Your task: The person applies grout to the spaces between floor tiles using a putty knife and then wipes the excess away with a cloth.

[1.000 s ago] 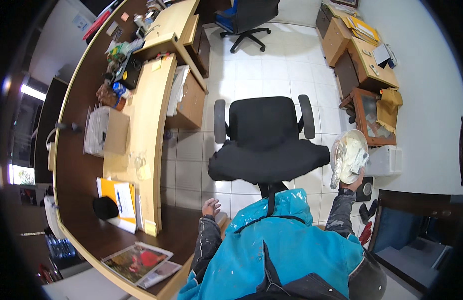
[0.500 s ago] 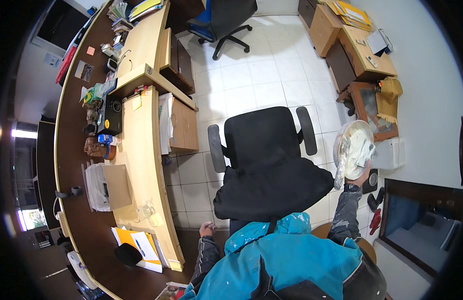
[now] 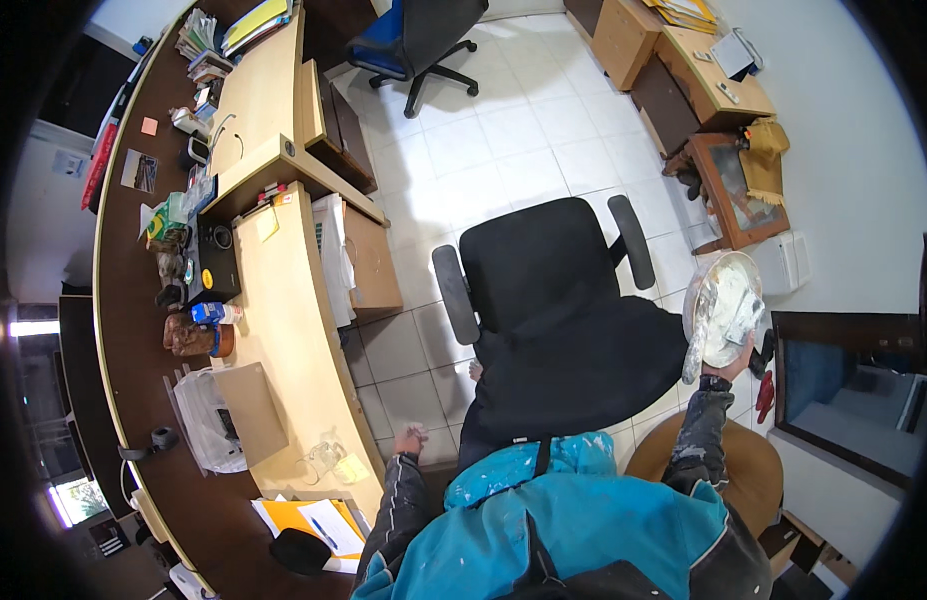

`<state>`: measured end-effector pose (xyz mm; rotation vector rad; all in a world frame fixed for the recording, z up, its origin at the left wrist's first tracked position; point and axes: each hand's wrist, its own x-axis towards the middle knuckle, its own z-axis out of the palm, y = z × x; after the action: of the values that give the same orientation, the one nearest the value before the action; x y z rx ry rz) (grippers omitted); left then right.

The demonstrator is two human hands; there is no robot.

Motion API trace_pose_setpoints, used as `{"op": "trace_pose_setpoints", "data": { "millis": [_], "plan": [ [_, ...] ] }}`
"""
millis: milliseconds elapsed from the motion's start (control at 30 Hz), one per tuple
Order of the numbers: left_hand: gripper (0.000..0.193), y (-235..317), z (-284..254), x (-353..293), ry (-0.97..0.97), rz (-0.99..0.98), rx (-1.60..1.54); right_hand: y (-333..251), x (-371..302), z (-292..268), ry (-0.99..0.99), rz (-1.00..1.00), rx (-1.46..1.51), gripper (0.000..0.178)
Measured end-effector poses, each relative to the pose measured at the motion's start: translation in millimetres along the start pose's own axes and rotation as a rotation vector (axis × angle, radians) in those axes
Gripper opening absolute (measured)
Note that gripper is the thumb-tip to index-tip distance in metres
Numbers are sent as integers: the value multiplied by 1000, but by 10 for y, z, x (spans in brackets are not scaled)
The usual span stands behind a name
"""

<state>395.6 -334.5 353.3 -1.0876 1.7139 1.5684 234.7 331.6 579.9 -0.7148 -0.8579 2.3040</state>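
- The person's right hand (image 3: 731, 363) is holding a bowl (image 3: 705, 282) off to the right, past the chair (image 3: 533, 260). The grip is clamped on the near side, though any fingers underneath are hiding from me.
- The bowl is showing its open side upward, probably because it is carrying white paste (image 3: 735, 310) that could be slumping out if tipped far.
- A smeared tool (image 3: 694, 352), or something like one, is lying along the bowl's left side, its long end poking out toward the near side, perhaps so that it is staying easy to reach.
- The right arm is stretching well apart from the desk (image 3: 278, 320), likely so the bowl is clearing the black cloth (image 3: 583, 370) that is draping over the chair's near part.
- The left hand (image 3: 410, 438) is hanging near the desk's edge, left of the chair, carrying nothing that I can see. Its fingers are resting loosely apart, maybe for balance; whether it is touching the desk, I cannot tell.
- Toward the desk's near end, a glass (image 3: 323, 460) is standing just beyond some papers (image 3: 328, 525).
- Farther off than the bowl, a mustard cloth (image 3: 766, 165) is hanging over a cabinet (image 3: 731, 195), seemingly just slung there.
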Motion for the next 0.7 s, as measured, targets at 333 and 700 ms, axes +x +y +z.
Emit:
{"op": "trace_pose_setpoints", "data": {
  "millis": [333, 700],
  "plan": [
    [21, -77, -895, 524, -178, -207, -285, 217, -366, 225, 6, -85, 30, 62],
    [31, -109, -208, 723, -13, -151, -241, 135, -517, 612, -52, -251, 19, 61]
  ]
}}
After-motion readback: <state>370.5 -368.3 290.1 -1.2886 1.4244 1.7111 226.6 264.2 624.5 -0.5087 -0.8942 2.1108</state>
